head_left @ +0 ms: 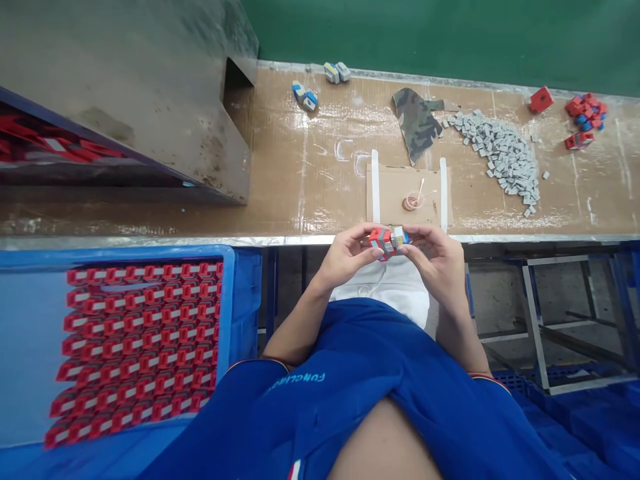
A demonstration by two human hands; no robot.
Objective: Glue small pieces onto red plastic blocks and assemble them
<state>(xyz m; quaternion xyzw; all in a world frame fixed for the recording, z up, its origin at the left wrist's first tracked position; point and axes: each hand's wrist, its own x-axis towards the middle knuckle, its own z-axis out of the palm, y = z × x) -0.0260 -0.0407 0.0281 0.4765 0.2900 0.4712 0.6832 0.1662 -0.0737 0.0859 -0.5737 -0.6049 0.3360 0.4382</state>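
Observation:
Between both hands, at the table's front edge, is a small red and grey toy piece (383, 244) with a white and blue end. My left hand (349, 257) is closed on its red end, thumb below and fingers above. My right hand (436, 257) pinches the white and blue end. Just beyond the hands, a cardboard sheet (395, 177) is held down by two white strips. On it stands a small round pot (411, 201) with a thin white stick in it. What the fingertips cover cannot be seen.
A heap of small grey pieces (500, 150) lies right, beside a camouflage cloth (417, 123). Red and blue parts (586, 112) sit far right; white and blue parts (305, 97) far left. A metal shelf (200, 100) stands left, above a blue crate (229, 320) holding rows of red parts.

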